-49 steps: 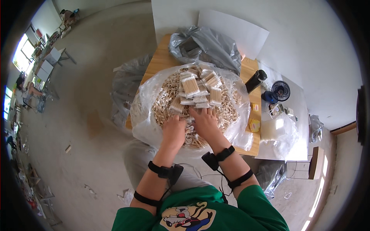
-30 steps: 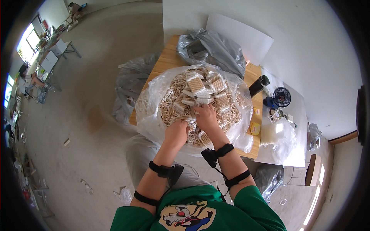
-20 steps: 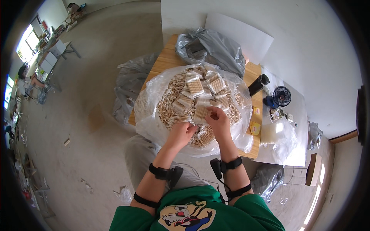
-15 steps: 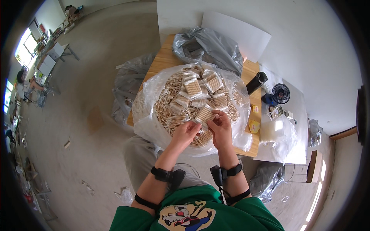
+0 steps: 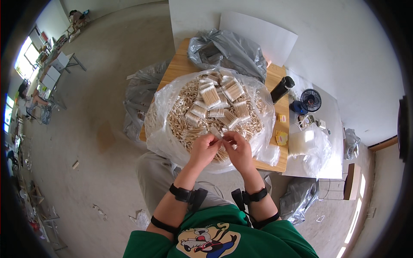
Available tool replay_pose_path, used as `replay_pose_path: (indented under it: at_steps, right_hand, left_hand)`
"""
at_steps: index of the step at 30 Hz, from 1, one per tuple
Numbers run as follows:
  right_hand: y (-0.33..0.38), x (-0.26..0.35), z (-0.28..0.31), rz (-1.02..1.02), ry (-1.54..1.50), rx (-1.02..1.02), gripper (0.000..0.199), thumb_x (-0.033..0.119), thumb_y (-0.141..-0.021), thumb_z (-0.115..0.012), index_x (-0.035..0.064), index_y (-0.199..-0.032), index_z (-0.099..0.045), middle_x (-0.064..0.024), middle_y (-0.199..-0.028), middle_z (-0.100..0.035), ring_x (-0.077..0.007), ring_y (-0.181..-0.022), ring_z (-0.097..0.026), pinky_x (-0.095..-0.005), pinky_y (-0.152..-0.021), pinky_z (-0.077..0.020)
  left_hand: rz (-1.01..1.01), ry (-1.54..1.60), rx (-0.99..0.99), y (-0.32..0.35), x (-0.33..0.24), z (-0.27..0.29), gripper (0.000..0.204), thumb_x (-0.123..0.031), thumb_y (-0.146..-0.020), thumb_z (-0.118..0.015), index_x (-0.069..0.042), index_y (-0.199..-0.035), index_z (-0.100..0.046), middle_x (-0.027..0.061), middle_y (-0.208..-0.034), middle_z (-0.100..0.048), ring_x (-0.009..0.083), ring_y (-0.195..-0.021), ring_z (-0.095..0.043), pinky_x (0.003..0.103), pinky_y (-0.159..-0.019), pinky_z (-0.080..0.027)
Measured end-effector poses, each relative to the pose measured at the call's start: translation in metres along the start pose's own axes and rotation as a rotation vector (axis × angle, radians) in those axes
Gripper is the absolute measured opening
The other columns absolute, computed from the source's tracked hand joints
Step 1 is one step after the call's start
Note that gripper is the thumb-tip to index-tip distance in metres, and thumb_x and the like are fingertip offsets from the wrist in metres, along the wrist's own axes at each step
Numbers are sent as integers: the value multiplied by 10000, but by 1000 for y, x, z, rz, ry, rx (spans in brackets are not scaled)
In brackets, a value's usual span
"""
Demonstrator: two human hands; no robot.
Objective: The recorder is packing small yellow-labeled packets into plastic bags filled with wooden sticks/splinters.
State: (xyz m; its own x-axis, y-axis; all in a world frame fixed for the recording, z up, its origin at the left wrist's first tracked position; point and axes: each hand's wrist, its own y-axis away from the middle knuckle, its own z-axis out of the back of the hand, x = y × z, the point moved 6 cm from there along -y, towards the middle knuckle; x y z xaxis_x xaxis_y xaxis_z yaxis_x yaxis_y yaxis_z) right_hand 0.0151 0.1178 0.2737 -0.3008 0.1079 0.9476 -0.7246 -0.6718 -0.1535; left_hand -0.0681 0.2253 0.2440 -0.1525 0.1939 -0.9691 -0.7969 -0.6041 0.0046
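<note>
A large clear plastic bag (image 5: pixel 155 129) lies spread open on the table, full of loose cotton swabs (image 5: pixel 183 114). Several small clear packs of cotton swabs (image 5: pixel 210 95) rest on top of the heap, one pack (image 5: pixel 229 119) just beyond my fingers. Low over the near side of the heap, my left hand (image 5: pixel 204 149) and my right hand (image 5: pixel 239 150) meet, fingertips pinched together. Between them shows a small clear plastic sleeve (image 5: pixel 216 132); its contents, if any, cannot be made out.
The wooden table (image 5: pixel 177 64) also bears a grey plastic bag (image 5: pixel 232 49), a black bottle (image 5: pixel 282 89) and yellow packets (image 5: pixel 281 137). On the right, a white surface holds a small fan (image 5: pixel 310 100) and clear sleeves (image 5: pixel 302 143). Other people sit far left.
The swab pack that was in my hands now lies on the heap. Both hands have drawn together slightly nearer to me, with a small clear sleeve between the fingertips.
</note>
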Motion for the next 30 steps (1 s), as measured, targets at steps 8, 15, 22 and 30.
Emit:
replay_pose_path:
  at_steps: [8,15,22,30]
  right_hand:
    - [10,11,-9,158,220,-5,287,-75,-726,-556,-11,-1006,-557,-181,-847,-600,-332,-748,-605,-378,-660,-493]
    - [6,1,-13,133,306,45,279,-69,-726,-551,11,-993,-535,-170,-773,-594,-343,-706,-601,-400,-628,-480]
    - [4,-7,-17,91,327,18,260,-34,-725,-574,36,-957,-478,-168,-714,-586,-352,-679,-600,-414,-602,-478]
    - [-3,-14,-7,87,400,-66,238,-31,-730,-561,27,-940,-463,-158,-703,-580,-358,-658,-588,-428,-590,-471]
  left_hand:
    - [42,-77,-41,4,11,-3,180,-154,-781,-652,-3,-701,-596,93,-587,-568,171,-518,-525,315,-509,-404]
    - [-92,-138,-50,4,5,-1,153,-127,-781,-663,-8,-719,-589,103,-626,-554,214,-556,-520,328,-532,-406]
    - [-183,-224,-34,4,2,1,120,-90,-778,-662,-4,-742,-586,117,-666,-573,254,-597,-551,341,-555,-427]
    - [-183,-204,-47,5,-2,5,111,-78,-776,-641,1,-744,-570,138,-696,-571,297,-632,-556,364,-576,-430]
